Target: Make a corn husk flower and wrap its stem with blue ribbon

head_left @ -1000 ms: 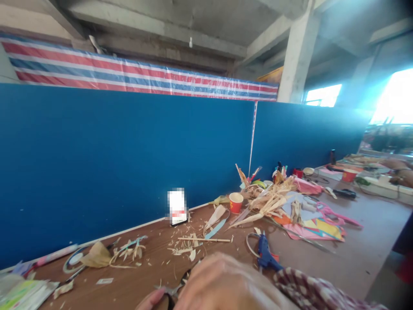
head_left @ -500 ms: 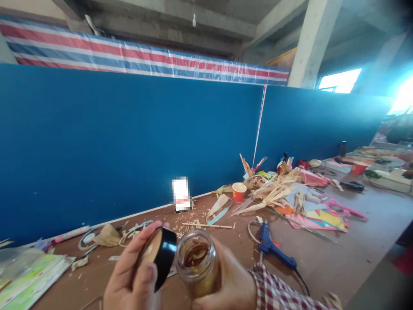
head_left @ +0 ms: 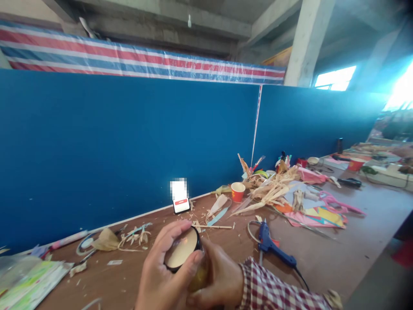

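Note:
My left hand (head_left: 161,277) grips a black lid (head_left: 181,255) with a pale top, pressed down over the mouth of a small glass jar (head_left: 198,280). My right hand (head_left: 219,280), in a red checked sleeve, wraps round the jar's body from the right. Only a sliver of amber glass shows between the two hands. Both hands hover low over the brown table (head_left: 122,280) near its front edge.
A blue glue gun (head_left: 269,245) lies just right of my hands. Behind are wood shavings, a thin stick (head_left: 213,226), a red paper cup (head_left: 238,191), a heap of dry husks (head_left: 274,189) and pink paper (head_left: 318,215). A blue partition (head_left: 129,142) backs the table. Green printed sheets (head_left: 29,286) lie left.
The lid, held off to the left of the open jar half a second ago, now sits over the jar's mouth. A second ago neither jar nor lid showed.

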### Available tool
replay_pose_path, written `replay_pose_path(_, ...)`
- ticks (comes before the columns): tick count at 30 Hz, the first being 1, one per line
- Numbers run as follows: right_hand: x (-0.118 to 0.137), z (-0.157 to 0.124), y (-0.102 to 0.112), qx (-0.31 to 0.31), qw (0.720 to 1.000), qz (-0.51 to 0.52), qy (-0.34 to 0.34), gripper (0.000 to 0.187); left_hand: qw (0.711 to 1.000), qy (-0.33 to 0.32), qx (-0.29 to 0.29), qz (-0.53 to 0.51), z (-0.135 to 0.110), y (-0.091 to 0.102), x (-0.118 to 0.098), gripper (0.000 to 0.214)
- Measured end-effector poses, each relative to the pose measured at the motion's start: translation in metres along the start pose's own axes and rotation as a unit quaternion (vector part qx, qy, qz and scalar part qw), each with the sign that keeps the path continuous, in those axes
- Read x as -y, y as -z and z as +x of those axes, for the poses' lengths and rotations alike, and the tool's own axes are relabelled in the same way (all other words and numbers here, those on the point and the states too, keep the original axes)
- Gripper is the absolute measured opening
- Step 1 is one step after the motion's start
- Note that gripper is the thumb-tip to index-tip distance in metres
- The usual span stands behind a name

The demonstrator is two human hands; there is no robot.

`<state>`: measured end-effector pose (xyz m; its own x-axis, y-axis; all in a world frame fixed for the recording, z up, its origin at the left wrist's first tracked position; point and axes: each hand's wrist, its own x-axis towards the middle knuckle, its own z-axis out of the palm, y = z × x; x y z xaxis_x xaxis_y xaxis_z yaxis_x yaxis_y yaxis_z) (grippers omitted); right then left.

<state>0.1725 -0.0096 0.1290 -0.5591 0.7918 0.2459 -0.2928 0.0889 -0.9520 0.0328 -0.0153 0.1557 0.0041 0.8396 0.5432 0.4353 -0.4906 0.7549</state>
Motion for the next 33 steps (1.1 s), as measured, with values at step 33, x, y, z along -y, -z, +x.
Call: replay_pose_path(33, -0.002, 0.004, 0.024, 0.172, 0.971, 0.146, -0.081, 0.055, 0.925, 0.177, -0.036, -0.333, 0.01, -0.007, 0.056, 0.099)
